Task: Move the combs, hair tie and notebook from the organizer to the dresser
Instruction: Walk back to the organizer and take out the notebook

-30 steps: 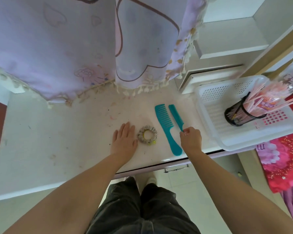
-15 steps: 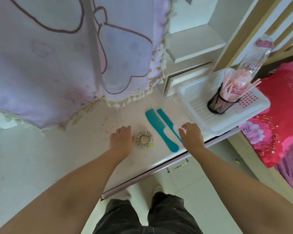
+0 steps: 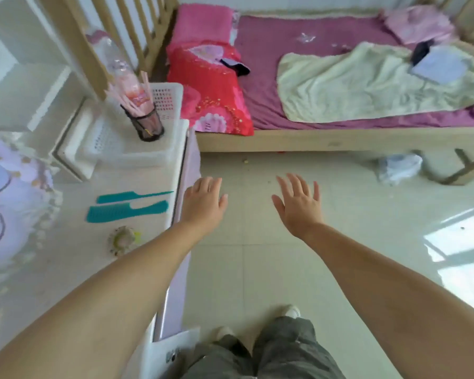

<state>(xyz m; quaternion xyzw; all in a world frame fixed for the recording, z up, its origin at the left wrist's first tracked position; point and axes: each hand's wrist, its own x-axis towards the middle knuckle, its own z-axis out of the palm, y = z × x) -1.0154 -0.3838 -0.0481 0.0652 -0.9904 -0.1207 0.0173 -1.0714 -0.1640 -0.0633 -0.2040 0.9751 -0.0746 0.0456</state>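
Two teal combs lie side by side on the white dresser top (image 3: 52, 269): a thin tail comb (image 3: 132, 196) and a wide-toothed comb (image 3: 126, 211). A beaded hair tie (image 3: 122, 240) rests just nearer me on the same surface. The white perforated organizer basket (image 3: 148, 157) sits at the dresser's far end. My left hand (image 3: 204, 205) hangs open over the floor just past the dresser's edge. My right hand (image 3: 298, 205) is open too, fingers spread, over the tiled floor. Neither hand holds anything. A pale notebook-like item (image 3: 439, 64) lies on the bed.
A black mesh cup (image 3: 145, 124) of pink sticks stands in the basket. A wooden bed (image 3: 340, 139) with purple sheet, cream blanket (image 3: 367, 83) and red pillow (image 3: 211, 86) is ahead. A crumpled plastic bag (image 3: 400, 166) lies on the floor. A lilac curtain (image 3: 8, 203) hangs at left.
My view has swung right from the dresser toward the bed. Both hands have lifted off the dresser and now hover open over the floor; the combs and hair tie stay put.
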